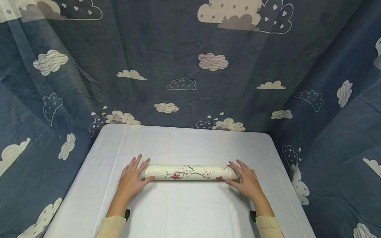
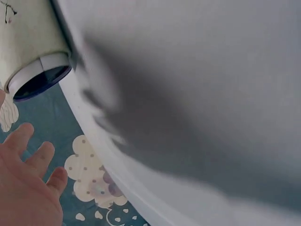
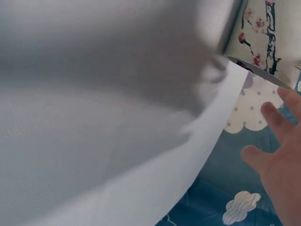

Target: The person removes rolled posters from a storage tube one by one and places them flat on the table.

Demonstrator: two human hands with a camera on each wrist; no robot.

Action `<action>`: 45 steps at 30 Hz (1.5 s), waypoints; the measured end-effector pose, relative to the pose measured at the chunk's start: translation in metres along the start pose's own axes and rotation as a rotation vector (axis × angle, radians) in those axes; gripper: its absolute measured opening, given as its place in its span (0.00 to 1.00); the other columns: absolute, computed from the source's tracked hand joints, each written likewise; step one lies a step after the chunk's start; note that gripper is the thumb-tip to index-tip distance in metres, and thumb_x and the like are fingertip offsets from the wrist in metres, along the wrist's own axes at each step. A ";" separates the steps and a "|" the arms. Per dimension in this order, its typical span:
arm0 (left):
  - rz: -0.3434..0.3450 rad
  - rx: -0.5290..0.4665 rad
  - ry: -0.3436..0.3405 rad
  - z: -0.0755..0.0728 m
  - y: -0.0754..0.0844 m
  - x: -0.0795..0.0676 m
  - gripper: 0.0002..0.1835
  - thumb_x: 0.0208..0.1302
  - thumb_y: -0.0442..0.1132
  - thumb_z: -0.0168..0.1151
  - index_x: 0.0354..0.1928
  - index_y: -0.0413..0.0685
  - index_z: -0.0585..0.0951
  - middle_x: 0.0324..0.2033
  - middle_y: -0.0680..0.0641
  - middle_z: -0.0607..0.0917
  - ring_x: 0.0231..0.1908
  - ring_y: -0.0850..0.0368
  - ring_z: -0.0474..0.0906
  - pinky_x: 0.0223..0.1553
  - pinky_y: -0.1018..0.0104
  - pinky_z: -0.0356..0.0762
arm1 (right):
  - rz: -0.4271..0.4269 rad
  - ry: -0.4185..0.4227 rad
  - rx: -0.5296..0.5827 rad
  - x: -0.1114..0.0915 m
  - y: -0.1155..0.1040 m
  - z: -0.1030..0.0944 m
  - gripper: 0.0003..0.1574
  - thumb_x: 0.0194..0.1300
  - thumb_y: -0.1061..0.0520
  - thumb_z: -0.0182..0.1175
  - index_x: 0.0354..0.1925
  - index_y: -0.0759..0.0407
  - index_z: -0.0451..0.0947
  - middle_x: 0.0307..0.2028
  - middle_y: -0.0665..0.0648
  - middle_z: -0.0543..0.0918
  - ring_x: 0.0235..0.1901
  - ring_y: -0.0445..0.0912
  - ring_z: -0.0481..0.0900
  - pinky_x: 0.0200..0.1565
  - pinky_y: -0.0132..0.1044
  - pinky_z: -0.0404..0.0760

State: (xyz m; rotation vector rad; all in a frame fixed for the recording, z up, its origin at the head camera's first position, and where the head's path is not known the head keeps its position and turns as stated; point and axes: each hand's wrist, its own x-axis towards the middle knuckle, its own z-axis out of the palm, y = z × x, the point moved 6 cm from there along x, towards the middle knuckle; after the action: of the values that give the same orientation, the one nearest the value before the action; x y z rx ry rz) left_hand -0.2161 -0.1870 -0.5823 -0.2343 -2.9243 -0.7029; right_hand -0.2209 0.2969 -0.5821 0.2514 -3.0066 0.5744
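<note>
A cream wallpaper roll [image 1: 190, 173] printed with dark branches and red and pink blossoms lies crosswise on a white-covered table [image 1: 193, 145]. At its left end is my left hand [image 1: 130, 181], fingers spread and thumb at the front edge. My right hand [image 1: 247, 181] frames the other end the same way, its fingers extended. The left wrist view shows the roll's [image 2: 33, 42] white inner rim and dark hollow end, with the left hand's [image 2: 28, 188] fingers spread beside it. In the right wrist view, the right hand [image 3: 287, 165] has a fingertip close to the roll's edge; contact is hard to tell.
Dark blue cloth [image 1: 166, 39] with printed clouds hangs behind the table and along both sides. The table's far edge lies behind the roll. A dark band [image 1: 127, 215] sits at the left wrist and another [image 1: 253, 216] at the right.
</note>
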 end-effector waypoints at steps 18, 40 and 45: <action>0.091 -0.006 0.045 0.007 0.013 -0.002 0.41 0.51 0.40 0.84 0.71 0.57 0.80 0.70 0.42 0.81 0.67 0.40 0.80 0.76 0.31 0.60 | -0.045 0.103 0.024 -0.002 -0.009 0.014 0.45 0.53 0.57 0.83 0.68 0.45 0.79 0.71 0.63 0.76 0.72 0.66 0.72 0.68 0.70 0.70; 0.107 0.018 0.101 0.009 0.016 0.003 0.38 0.48 0.40 0.85 0.66 0.55 0.84 0.63 0.42 0.86 0.63 0.41 0.83 0.73 0.33 0.66 | -0.036 0.145 -0.003 0.016 -0.008 0.013 0.40 0.54 0.61 0.82 0.64 0.46 0.81 0.68 0.62 0.78 0.69 0.64 0.75 0.66 0.67 0.74; 0.099 0.002 0.104 0.009 0.019 0.005 0.37 0.48 0.39 0.85 0.65 0.54 0.85 0.62 0.42 0.86 0.63 0.41 0.83 0.72 0.35 0.68 | -0.045 0.118 -0.005 0.026 -0.005 0.012 0.40 0.56 0.61 0.81 0.65 0.46 0.80 0.69 0.63 0.77 0.69 0.64 0.75 0.67 0.66 0.74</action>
State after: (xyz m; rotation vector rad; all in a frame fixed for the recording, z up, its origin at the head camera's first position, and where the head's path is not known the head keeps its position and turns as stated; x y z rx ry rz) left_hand -0.2186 -0.1657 -0.5809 -0.3301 -2.7932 -0.6762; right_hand -0.2461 0.2841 -0.5891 0.2736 -2.8810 0.5576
